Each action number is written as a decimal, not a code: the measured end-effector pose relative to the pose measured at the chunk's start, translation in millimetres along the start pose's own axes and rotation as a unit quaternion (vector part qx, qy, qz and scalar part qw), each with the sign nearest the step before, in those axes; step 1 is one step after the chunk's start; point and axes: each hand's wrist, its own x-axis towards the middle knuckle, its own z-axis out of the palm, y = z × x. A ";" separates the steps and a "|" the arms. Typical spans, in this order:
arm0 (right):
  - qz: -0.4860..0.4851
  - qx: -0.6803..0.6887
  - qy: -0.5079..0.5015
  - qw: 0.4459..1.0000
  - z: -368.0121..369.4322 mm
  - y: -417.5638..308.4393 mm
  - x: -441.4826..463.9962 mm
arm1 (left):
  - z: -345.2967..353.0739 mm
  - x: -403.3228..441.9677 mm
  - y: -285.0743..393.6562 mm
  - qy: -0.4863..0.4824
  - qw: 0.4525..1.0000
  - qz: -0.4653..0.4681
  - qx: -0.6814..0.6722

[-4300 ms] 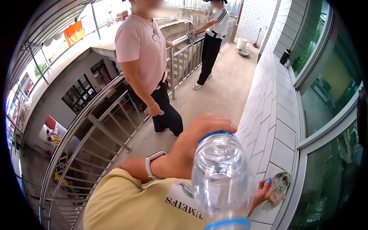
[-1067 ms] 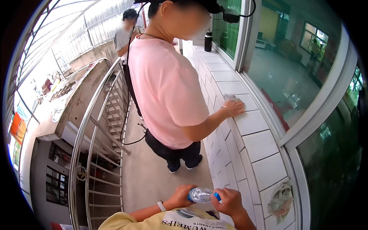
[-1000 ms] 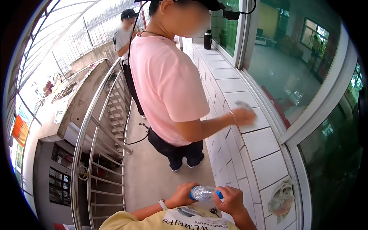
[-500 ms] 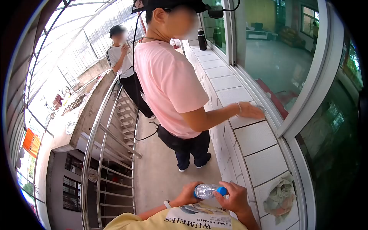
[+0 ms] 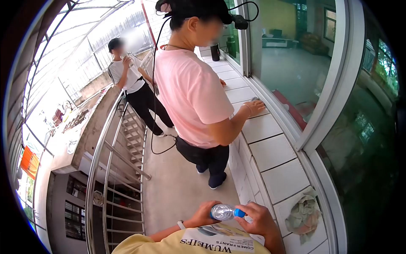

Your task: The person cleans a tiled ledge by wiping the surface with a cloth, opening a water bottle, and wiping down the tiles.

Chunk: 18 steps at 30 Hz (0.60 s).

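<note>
Grip, left to right: left hand (image 5: 204,215) wrapped around the left end of the clear bottle (image 5: 223,212); bottle axis crosswise, between both hands; right hand (image 5: 259,219) pinching the blue cap (image 5: 240,213) at the right end; crumpled cloth (image 5: 303,216) right of the bottle.

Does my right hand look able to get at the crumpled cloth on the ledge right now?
Probably yes: the crumpled cloth lies on the tiled ledge beside your right hand, nothing visible between, though it would likely need to release the blue bottle cap first.
</note>
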 end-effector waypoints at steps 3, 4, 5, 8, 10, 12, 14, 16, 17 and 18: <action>0.021 -0.014 -0.051 0.998 -5.5 -4.0 -0.8 | 1.7 -1.7 -7.0 0.013 1.000 0.007 0.011; 0.013 -0.018 -0.071 0.997 -7.9 -6.6 -0.3 | 1.0 -2.6 -8.2 0.010 1.000 0.010 0.008; 0.006 -0.022 -0.090 0.996 -8.9 -8.8 -0.8 | 0.3 -3.8 -8.9 0.008 1.000 0.014 0.005; -0.082 -0.047 -0.068 0.993 1.2 -1.7 -1.9 | -2.1 -9.4 -8.4 -0.010 0.999 -0.007 -0.031; -0.083 -0.048 -0.071 0.993 2.0 -10.5 -0.3 | -2.0 -15.7 -10.8 -0.007 1.000 -0.008 -0.026; -0.089 -0.051 -0.073 0.992 2.8 -15.7 1.2 | -4.8 -18.4 -10.3 0.000 1.000 -0.006 -0.020; -0.083 -0.060 -0.092 0.991 6.3 -18.7 0.6 | -11.1 -22.9 -4.6 -0.010 1.000 -0.014 0.008; -0.072 -0.056 -0.098 0.991 7.3 -29.6 3.9 | -14.8 -27.9 -7.9 -0.019 1.000 -0.019 -0.002; -0.059 -0.051 -0.102 0.992 7.5 -33.9 6.1 | -16.2 -30.0 -10.1 -0.030 0.999 -0.024 -0.012; -0.059 -0.055 -0.106 0.991 9.3 -35.0 5.5 | -15.5 -34.0 -12.8 -0.027 0.999 -0.023 -0.016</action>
